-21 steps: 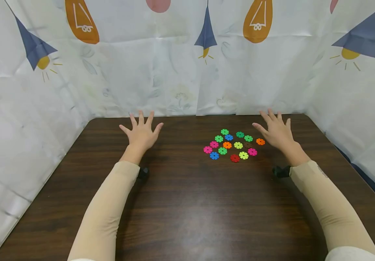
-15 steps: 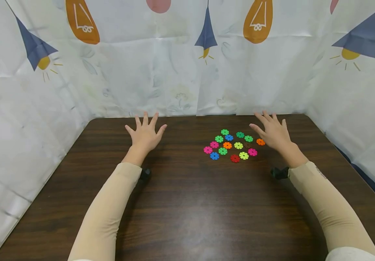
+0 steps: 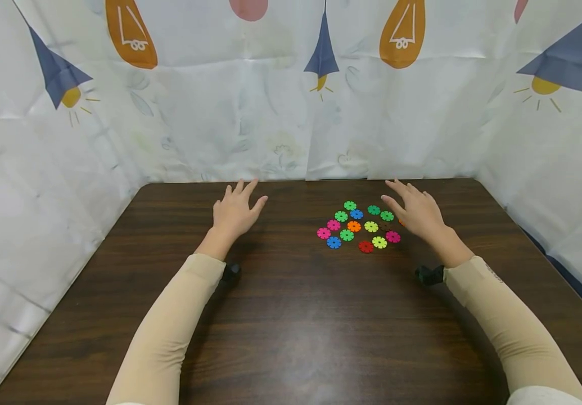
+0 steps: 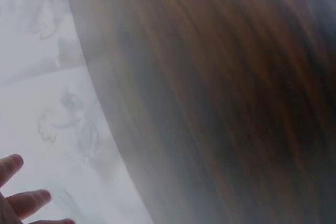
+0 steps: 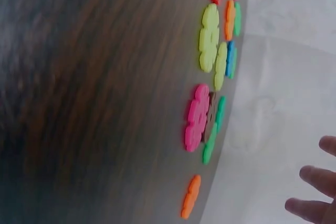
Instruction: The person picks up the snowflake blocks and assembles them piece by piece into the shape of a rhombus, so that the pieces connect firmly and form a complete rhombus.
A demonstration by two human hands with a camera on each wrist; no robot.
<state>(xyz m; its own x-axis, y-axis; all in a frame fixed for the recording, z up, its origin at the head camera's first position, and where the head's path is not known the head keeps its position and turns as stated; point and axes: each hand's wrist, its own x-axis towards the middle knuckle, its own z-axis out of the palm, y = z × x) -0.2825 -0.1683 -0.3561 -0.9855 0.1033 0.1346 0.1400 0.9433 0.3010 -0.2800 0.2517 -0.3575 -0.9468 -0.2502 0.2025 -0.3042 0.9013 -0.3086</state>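
Several flat, notched plastic discs in pink, green, blue, orange, yellow, red and brown lie spread on the dark wooden table, right of centre. Among them are a red disc (image 3: 365, 246), a blue disc (image 3: 333, 242) and a pink disc (image 5: 197, 118). My right hand (image 3: 419, 212) hovers at their right side with fingers extended, covering most of an orange disc (image 5: 191, 196). To the left of the discs, my left hand (image 3: 236, 212) is held over the table with its fingers spread and nothing in it. Fingertips (image 4: 35, 198) show at the left wrist view's lower left corner.
The brown table (image 3: 291, 315) ends at the back against a white printed curtain (image 3: 270, 124), which also runs down both sides. Dark wrist cameras, such as the left one (image 3: 231, 272), sit at the inner side of each wrist.
Both hands have moved inward, the left one to the right and the right one to the left. Their fingers are less spread. The right hand now hides most of the orange disc.
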